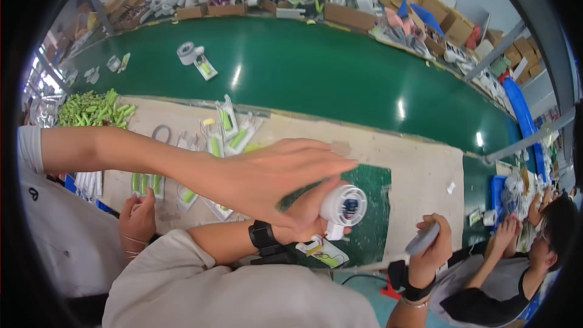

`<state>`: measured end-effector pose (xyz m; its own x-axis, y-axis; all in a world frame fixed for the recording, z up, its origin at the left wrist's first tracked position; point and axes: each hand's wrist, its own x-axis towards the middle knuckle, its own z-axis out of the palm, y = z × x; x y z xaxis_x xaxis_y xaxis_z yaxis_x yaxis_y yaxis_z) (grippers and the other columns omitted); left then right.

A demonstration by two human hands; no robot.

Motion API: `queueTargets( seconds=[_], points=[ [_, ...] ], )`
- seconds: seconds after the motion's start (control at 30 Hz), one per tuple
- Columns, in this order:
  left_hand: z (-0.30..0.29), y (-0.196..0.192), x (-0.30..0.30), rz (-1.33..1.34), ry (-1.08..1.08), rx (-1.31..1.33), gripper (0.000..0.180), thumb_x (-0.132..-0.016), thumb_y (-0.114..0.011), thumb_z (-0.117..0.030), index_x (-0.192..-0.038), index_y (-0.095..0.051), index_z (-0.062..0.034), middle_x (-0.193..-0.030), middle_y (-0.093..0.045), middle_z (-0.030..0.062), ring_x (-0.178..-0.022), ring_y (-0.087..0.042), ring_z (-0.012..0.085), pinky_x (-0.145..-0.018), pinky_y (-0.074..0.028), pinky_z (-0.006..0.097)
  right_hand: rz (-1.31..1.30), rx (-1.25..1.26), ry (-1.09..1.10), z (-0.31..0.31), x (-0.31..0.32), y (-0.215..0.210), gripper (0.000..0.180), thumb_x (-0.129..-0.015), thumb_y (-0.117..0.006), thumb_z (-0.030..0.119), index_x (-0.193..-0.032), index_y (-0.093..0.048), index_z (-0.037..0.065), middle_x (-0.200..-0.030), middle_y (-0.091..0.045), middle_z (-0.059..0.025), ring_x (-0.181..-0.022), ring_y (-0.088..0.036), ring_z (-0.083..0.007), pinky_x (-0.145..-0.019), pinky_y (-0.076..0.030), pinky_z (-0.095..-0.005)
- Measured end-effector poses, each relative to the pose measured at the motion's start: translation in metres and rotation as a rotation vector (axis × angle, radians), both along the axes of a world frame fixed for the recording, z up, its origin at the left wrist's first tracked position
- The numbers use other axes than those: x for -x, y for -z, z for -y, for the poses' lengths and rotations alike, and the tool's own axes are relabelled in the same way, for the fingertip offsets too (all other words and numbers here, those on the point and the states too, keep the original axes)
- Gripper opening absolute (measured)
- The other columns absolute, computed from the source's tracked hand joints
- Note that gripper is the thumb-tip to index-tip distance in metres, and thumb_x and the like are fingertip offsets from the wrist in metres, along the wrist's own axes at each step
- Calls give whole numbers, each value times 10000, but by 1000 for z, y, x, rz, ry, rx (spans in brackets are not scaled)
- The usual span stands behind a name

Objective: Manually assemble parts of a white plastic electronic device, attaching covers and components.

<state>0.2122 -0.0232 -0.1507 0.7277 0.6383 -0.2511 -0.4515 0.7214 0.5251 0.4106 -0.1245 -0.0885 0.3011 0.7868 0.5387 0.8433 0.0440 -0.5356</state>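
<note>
My left hand [302,214], with a black wristband, grips a white round device [344,205] that has a dark blue centre, just above a dark green mat [371,225]. My right hand [432,248] holds a flat grey disc [422,238] upright near the bench's front edge. A co-worker's bare arm reaches in from the left, and that open hand [273,176] hovers flat right over my left hand, partly hiding it. A small packaged white part [320,250] lies on the bench under my left wrist.
Clear packs with green pieces [229,133] lie on the beige bench [419,176]; loose green pieces [92,110] pile at the left. A green conveyor belt [316,73] runs behind, cardboard boxes [349,17] beyond it. The co-worker's other hand [138,218] rests lower left. Another person [534,249] sits at right.
</note>
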Motion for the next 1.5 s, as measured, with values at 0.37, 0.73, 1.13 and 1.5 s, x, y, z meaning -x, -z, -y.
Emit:
queueTargets(
  seconds=[0.37,0.73,1.13,1.5],
  points=[
    [-18,3,18,176,-28,299,581,-885,-335,-549,-930,-579,-23,-827,-616,155,-633,-619,257,-553,-537,332,12,516,-349,-35,-15,60,471,-783,-604,210,-1211,-447,93,-1084,-511,-169,-948,-517,-329,-742,-458,-408],
    [-15,-8,15,339,-5,285,587,-880,-314,-575,-976,-589,-65,-850,-637,119,-699,-636,248,-627,-546,350,-621,7,-612,-36,41,18,704,-599,-797,94,-1192,-420,48,-1261,-411,-192,-1057,-486,-240,-829,-437,-359],
    [-10,-21,7,278,8,217,528,-896,-322,-550,-993,-559,-88,-967,-611,61,-895,-592,179,-781,-491,339,-9,-141,-444,-37,74,0,526,-559,-777,7,-1046,-584,61,-1175,-455,-198,-880,-550,-264,-685,-484,-311],
    [-9,-14,3,397,38,256,542,-887,-342,-556,-1035,-567,-86,-972,-618,82,-874,-596,202,-753,-498,349,227,-180,-513,-30,66,-2,561,-620,-782,73,-1136,-571,133,-1191,-450,-147,-925,-514,-263,-718,-457,-319]
  ],
)
